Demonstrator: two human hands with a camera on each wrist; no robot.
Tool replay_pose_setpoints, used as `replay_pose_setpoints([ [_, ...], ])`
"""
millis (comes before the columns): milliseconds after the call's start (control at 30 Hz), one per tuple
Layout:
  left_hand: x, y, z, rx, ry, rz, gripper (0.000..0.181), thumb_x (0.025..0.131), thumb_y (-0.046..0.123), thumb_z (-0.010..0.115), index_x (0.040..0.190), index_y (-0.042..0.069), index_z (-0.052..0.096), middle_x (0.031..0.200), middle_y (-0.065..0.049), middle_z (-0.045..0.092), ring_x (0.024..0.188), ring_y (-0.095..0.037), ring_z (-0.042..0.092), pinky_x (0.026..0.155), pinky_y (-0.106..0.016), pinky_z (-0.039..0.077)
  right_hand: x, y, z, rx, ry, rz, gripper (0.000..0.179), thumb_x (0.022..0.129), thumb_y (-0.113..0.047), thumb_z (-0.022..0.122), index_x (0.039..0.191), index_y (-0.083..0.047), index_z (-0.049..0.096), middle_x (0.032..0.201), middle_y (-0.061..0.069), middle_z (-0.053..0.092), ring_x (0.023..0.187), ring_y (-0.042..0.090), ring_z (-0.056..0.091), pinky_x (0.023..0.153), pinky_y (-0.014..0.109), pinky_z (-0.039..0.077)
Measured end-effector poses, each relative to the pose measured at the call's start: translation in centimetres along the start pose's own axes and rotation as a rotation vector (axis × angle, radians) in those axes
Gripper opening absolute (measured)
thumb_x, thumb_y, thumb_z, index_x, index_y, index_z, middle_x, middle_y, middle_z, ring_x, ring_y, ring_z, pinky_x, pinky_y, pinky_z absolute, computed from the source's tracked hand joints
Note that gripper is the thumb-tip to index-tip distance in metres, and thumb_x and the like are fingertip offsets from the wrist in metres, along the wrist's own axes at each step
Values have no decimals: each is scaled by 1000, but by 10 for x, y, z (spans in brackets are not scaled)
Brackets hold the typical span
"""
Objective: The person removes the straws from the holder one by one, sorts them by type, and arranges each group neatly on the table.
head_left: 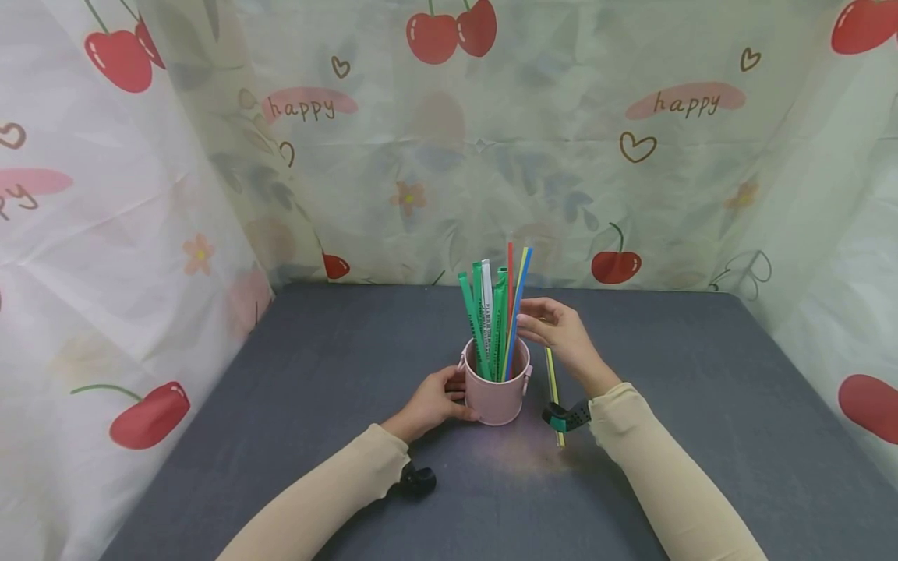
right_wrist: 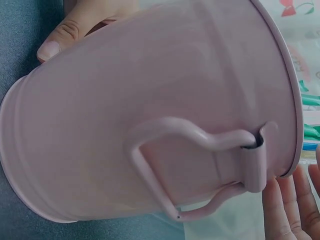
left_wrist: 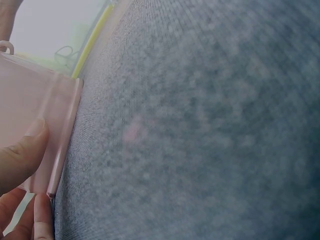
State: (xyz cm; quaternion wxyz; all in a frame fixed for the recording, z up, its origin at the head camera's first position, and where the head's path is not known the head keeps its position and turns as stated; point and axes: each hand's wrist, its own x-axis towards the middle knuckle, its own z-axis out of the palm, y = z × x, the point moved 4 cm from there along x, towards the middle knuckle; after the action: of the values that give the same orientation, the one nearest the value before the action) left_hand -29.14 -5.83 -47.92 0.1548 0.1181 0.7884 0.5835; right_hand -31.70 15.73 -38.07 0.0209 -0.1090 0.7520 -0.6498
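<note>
Bucket (head_left: 494, 401), smooth pink with side handles (right_wrist: 215, 141), left hand (head_left: 438, 399) gripping it, right hand (head_left: 564, 335) straight-fingered beside straws (head_left: 523, 287)

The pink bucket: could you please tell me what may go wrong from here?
The long red, yellow and blue sticks rise above the round pink bucket; the right grip beside them might knock them. The thin yellow stick lies on the dark grey table; the beige right sleeve could sweep it away. If the left grip slackens, the bucket might tip.
</note>
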Motion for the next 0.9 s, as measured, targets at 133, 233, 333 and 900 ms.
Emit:
replay_pose_setpoints([
  [133,1,0,0,3,3,1,74,70,-1,84,134,1,49,132,-15,57,118,-28,58,98,-37,52,0,-1,1,16,3,-2,46,93,-20,65,132,2,52,127,22,57,98,5,65,89,30,55],
  [233,1,-1,0,5,1,3,74,70,0,84,135,1,49,132,-15,57,119,-28,58,98,-38,51,1,-1,2,12,3,-10,46,94,-19,65,131,3,51,126,22,57,98,4,65,88,29,56],
  [333,1,-1,0,7,0,2,74,70,0,84,135,1,49,132,-15,57,119,-28,58,98,-38,51,1,-1,2,4,3,-12,45,94,-18,64,131,4,51,124,23,57,97,4,65,89,30,56],
  [900,1,-1,0,8,3,-8,74,71,2,84,136,2,48,133,-14,56,120,-28,57,99,-39,51,3,-1,4,-27,15,3,42,94,-16,64,129,6,52,113,15,59,95,5,64,89,34,56],
])
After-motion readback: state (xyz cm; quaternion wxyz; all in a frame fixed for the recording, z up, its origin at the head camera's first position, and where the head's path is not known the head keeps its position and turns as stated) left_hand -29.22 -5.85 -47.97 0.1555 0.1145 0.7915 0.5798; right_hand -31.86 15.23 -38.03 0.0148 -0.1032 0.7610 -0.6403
